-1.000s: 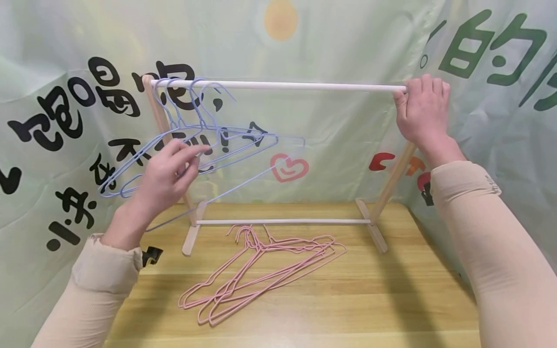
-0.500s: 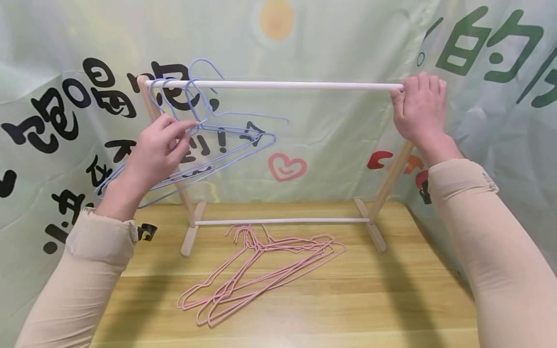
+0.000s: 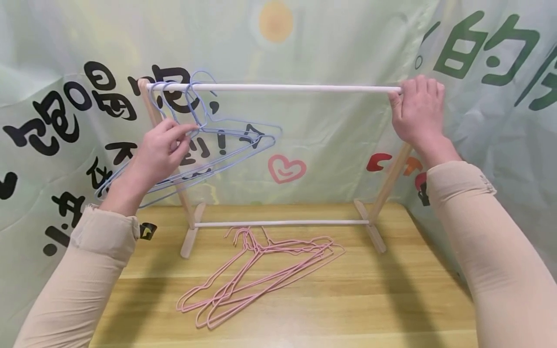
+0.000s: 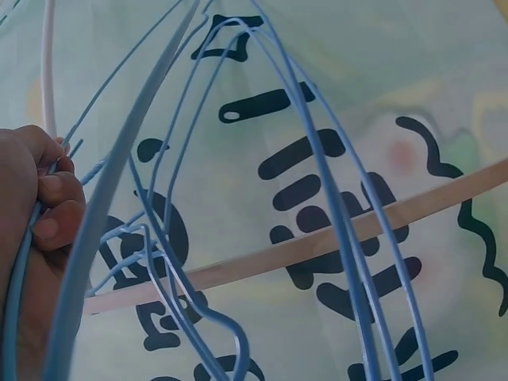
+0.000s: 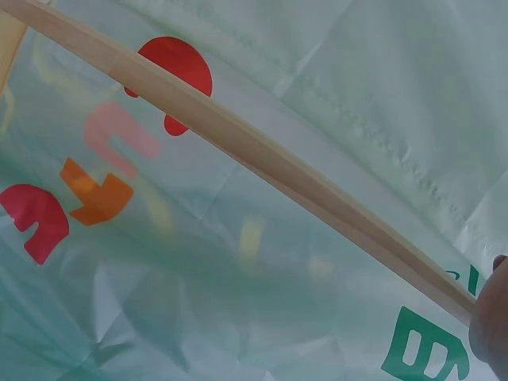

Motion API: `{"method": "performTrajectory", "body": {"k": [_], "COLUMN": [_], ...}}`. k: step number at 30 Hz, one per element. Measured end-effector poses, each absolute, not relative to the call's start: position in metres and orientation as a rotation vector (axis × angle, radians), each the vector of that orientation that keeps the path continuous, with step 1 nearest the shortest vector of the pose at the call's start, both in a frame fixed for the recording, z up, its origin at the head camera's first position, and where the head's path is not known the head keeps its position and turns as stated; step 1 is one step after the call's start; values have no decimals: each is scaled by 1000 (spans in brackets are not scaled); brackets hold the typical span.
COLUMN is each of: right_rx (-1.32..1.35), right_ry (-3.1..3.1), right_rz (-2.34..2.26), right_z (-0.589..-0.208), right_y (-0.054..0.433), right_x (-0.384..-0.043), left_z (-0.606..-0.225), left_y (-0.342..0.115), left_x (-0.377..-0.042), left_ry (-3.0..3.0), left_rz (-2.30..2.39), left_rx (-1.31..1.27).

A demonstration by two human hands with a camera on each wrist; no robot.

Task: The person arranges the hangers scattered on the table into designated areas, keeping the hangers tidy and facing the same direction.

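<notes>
My left hand [image 3: 158, 150] pinches a blue wire hanger [image 3: 203, 72] near its neck, between thumb and fingertips. The hook of that hanger overlaps the white top rod [image 3: 296, 88] of a small wooden rack, its curve rising just above it. More blue hangers [image 4: 337, 214] hang beside it at the rod's left end; the left wrist view has their wires crossing close in front of my left hand [image 4: 40, 214]. At the other end of the rack, my right hand [image 3: 419, 111] grips the top corner, fingers over it, thumb at the rod.
Several pink hangers [image 3: 258, 249] lie in a tangled pile on the wooden table [image 3: 370, 299], in front of the lower white bar [image 3: 283, 223]. The rack's right post [image 5: 278, 175] slants down below my right hand. A printed cloth [image 3: 330, 43] stands behind everything.
My left hand has lifted the blue hanger, its hook rising above the rod and then dropping slightly. The hand moved up from below the hangers' necks. My right hand stays at the rack's corner.
</notes>
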State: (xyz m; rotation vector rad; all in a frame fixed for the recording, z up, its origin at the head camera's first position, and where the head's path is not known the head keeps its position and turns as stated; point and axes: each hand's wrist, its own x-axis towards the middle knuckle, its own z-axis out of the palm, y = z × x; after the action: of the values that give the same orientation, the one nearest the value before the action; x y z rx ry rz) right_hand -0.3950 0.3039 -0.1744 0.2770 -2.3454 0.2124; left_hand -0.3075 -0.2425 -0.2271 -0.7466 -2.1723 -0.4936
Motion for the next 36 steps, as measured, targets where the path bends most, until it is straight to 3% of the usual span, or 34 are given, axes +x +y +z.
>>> {"method": "performTrajectory", "body": {"k": [21, 36], "right_rx": [297, 291], "right_ry": [-2304, -2308], "right_rz": [219, 218], "right_z": [-174, -175], "right_y": [302, 302], "right_x": [-394, -395], "left_z": [-240, -237], "left_y": [-244, -252], "left_x": [-317, -308], "left_ry": [-2142, -2333], "left_rz": [-465, -322], "left_rx": [-866, -617]}}
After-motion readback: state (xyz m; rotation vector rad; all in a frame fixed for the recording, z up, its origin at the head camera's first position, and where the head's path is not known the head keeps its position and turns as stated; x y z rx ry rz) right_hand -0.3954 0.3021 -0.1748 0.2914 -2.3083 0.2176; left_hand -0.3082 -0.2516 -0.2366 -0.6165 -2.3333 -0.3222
